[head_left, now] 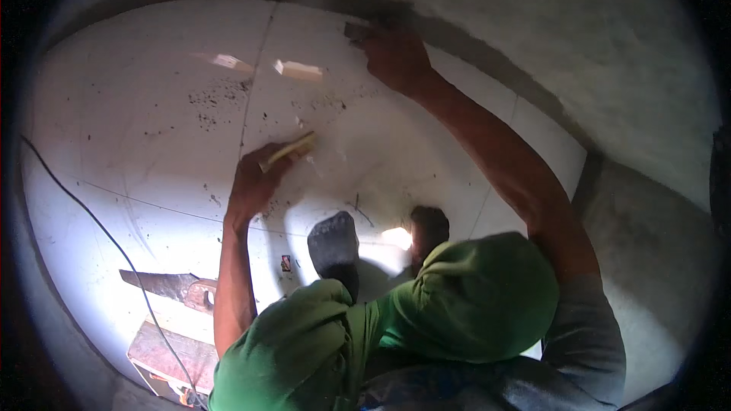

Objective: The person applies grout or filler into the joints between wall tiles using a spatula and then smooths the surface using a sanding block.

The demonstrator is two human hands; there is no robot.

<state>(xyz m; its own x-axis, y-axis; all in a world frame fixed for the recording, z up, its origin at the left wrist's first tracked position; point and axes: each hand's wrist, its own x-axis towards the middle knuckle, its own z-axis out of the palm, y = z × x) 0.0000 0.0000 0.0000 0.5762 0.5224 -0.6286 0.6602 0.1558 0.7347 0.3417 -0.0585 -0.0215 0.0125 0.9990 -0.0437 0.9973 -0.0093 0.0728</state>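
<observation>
My left hand (255,179) is closed on a thin, pale yellow strip (289,151), held low above the white floor. Farther off, my right hand (400,57) reaches to the base of the grey wall. Its fingers are closed on a small dark flat piece (355,30), whose kind I cannot make out, and part of the grip lies in shadow. Dark crumbs (217,103) are scattered on the floor between my hands and to the left.
My feet (333,245) in dark footwear are below my hands. A handsaw (164,283) lies at the lower left, near a reddish-topped box (175,354). A black cable (95,221) crosses there. The grey wall (525,15) curves along the far and right sides.
</observation>
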